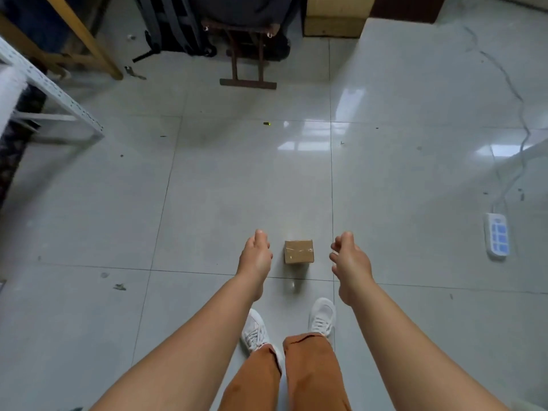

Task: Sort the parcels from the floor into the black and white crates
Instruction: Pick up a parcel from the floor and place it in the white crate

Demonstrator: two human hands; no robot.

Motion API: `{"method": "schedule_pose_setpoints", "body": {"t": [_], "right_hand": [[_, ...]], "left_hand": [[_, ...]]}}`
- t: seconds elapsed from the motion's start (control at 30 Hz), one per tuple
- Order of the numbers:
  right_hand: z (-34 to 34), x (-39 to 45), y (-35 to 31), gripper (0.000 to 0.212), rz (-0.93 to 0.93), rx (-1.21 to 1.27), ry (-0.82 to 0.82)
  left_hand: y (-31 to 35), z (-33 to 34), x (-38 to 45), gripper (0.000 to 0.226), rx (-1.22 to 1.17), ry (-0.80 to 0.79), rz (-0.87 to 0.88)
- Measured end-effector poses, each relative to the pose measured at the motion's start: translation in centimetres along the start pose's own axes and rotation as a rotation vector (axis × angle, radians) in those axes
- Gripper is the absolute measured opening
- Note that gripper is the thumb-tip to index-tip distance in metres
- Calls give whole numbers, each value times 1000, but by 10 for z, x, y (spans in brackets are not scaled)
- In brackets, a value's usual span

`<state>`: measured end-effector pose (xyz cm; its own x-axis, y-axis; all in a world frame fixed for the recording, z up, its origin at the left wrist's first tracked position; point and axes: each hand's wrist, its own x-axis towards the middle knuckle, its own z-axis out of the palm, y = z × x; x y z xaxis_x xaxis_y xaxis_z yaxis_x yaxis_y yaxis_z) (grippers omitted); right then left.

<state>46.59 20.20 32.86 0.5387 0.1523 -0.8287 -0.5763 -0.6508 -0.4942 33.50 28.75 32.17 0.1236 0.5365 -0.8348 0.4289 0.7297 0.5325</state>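
Note:
A small brown cardboard parcel (299, 251), sealed with clear tape, lies on the pale tiled floor just ahead of my feet. My left hand (255, 256) hovers to the left of the parcel, fingers loosely curled, holding nothing. On the parcel's right, my right hand (350, 258) hangs with its fingers apart and bent, also empty. Neither hand touches the parcel. No black or white crate is in view.
A white power strip (498, 238) with its cable lies on the floor at the right. A white metal shelf frame (56, 93) stands at the left, wooden legs (89, 43) behind it. A dark stool frame (247, 66) and a black bag (178, 28) sit at the back.

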Motion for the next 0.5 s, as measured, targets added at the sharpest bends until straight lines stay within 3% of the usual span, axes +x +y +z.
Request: {"method": "schedule_pose_setpoints", "body": {"t": [0.1,0.27,0.5], "right_hand": [[11,49,5,37,39,-113,-22],[27,142,25,33,42,-255,-59],[51,253,64,50,105,-384,-130]], "left_hand": [[-11,12,47,56,47,38,-59],[-43,39,130,58,69,42,-130],[-98,85,233,60,110,-31,-220]]}}
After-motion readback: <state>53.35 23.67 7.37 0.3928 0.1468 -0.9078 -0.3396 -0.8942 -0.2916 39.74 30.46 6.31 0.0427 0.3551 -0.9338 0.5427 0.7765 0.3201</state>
